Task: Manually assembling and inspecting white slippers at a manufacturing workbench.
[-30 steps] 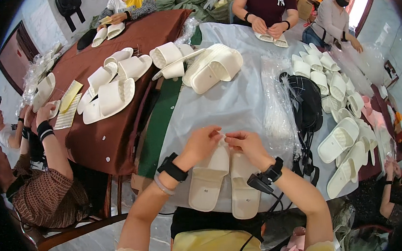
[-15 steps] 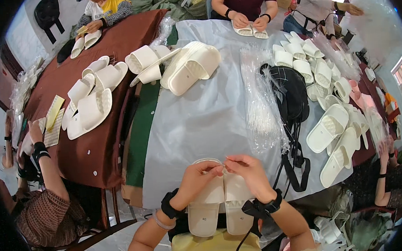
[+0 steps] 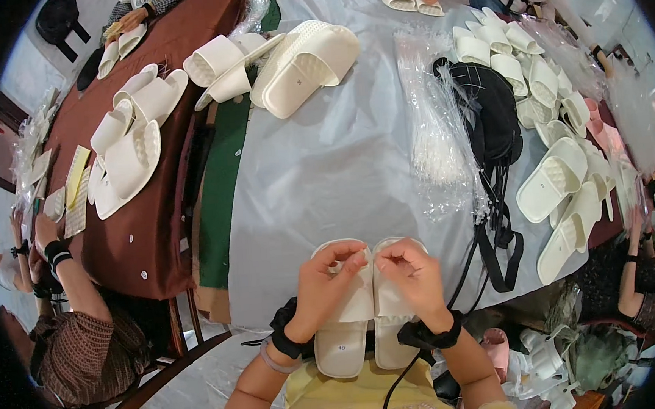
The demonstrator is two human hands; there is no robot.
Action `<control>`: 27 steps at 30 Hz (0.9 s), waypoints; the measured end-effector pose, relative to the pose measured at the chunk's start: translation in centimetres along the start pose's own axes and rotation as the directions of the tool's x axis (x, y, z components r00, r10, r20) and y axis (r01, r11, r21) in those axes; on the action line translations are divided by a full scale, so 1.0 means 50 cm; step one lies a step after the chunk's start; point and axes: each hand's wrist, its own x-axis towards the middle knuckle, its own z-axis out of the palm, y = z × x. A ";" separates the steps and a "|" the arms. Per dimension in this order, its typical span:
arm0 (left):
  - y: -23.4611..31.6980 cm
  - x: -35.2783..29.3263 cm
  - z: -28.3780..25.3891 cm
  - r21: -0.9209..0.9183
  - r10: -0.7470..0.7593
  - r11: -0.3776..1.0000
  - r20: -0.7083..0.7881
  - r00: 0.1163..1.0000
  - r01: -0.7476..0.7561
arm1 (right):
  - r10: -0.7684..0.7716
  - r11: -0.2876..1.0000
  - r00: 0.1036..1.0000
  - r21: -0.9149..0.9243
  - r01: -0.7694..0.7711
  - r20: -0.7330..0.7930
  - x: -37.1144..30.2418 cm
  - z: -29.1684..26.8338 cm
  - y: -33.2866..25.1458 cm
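A pair of cream slippers lies side by side, toes away from me, at the near table edge: a left slipper (image 3: 343, 348) and a right slipper (image 3: 390, 344). My left hand (image 3: 331, 280) is over the left slipper's strap, thumb and forefinger pinched together near its inner edge. Over the other strap, my right hand (image 3: 412, 278) has its fingers curled in and the thumb against the forefinger. Whatever the fingertips hold is too small to make out. A gap separates the two hands. Both wrists wear black bands.
More cream slippers (image 3: 307, 73) lie at the far left of the grey sheet (image 3: 318, 182). Right of it are a bundle of thin clear plastic strips (image 3: 438, 140), a black bag (image 3: 484, 110) with straps, and a slipper pile (image 3: 553, 177). Co-workers sit around, some handling slippers.
My hands, whose fingertips met between the slippers, have moved apart, one over each strap. The view has tilted down, so the table things sit higher in the picture.
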 end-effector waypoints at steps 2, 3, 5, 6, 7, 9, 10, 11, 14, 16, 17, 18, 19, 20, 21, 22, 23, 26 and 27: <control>-0.005 -0.002 0.002 0.001 0.010 1.000 -0.001 1.000 -0.010 | -0.098 0.995 0.995 -0.036 0.098 0.000 -0.002 0.005 0.006; -0.007 -0.002 0.002 0.002 0.024 1.000 -0.002 1.000 -0.024 | -0.094 0.995 0.996 -0.035 0.094 0.000 -0.001 0.005 0.002; -0.012 -0.002 -0.002 0.006 0.030 1.000 0.009 1.000 -0.030 | -0.077 0.991 0.997 -0.109 0.075 -0.014 -0.002 0.006 -0.008; -0.013 -0.002 -0.004 0.009 0.043 0.999 0.022 0.999 -0.043 | -0.072 0.992 0.997 -0.107 0.070 -0.013 -0.004 0.006 -0.007; -0.012 -0.002 -0.003 0.009 0.040 0.999 0.021 0.999 -0.040 | -0.059 0.994 0.998 -0.090 0.058 -0.009 -0.003 0.005 -0.006; -0.005 -0.004 -0.001 -0.059 -0.006 0.998 0.022 1.000 0.008 | -0.047 0.996 0.999 -0.072 0.046 -0.005 -0.003 0.005 -0.007; -0.004 -0.003 0.000 -0.060 -0.006 0.998 0.022 1.000 0.007 | -0.046 0.997 0.999 -0.065 0.045 -0.005 -0.003 0.005 -0.010; -0.004 -0.002 -0.001 -0.021 0.020 1.000 0.022 1.000 -0.020 | -0.045 0.997 0.999 -0.058 0.045 -0.005 -0.004 0.005 -0.012; 0.000 -0.001 -0.001 0.023 0.047 0.999 0.033 0.998 -0.047 | -0.059 0.995 0.998 -0.078 0.060 0.005 -0.004 0.007 -0.011; 0.005 -0.001 0.001 0.030 0.046 0.998 0.042 0.998 -0.047 | -0.073 0.994 0.997 -0.084 0.072 -0.007 -0.003 0.007 -0.003; 0.009 -0.001 0.001 0.051 0.045 0.998 0.046 0.998 -0.047 | -0.085 0.993 0.996 -0.088 0.083 -0.018 -0.002 0.008 -0.001; 0.011 0.000 0.002 0.071 0.044 0.996 0.050 0.998 -0.047 | -0.086 0.993 0.996 -0.086 0.084 -0.021 -0.002 0.007 -0.002; 0.010 0.000 0.002 0.071 0.046 0.996 0.052 0.998 -0.050 | -0.085 0.992 0.996 -0.093 0.084 -0.015 -0.001 0.006 -0.003; 0.008 -0.001 0.001 0.054 0.011 0.998 0.061 0.998 -0.014 | -0.085 0.991 0.996 -0.100 0.084 -0.009 -0.001 0.005 -0.003; 0.006 -0.002 0.000 0.036 -0.025 0.999 0.071 0.997 0.022 | -0.087 0.991 0.996 -0.102 0.086 -0.012 -0.001 0.004 -0.005; 0.003 -0.002 -0.002 0.036 -0.021 0.999 0.073 0.997 0.019 | -0.095 0.988 0.995 -0.119 0.094 -0.004 0.000 0.005 -0.009; -0.001 -0.001 -0.004 0.031 -0.021 0.999 0.078 0.997 0.018 | -0.102 0.985 0.995 -0.136 0.102 0.004 0.001 0.005 -0.011; -0.007 -0.002 0.003 -0.036 -0.031 0.999 0.019 0.999 0.031 | -0.086 0.989 0.996 -0.115 0.088 0.023 0.000 0.002 -0.009; -0.008 -0.002 0.006 -0.097 -0.050 0.994 -0.047 0.998 0.045 | -0.092 0.989 0.996 -0.118 0.094 0.020 0.000 0.003 -0.009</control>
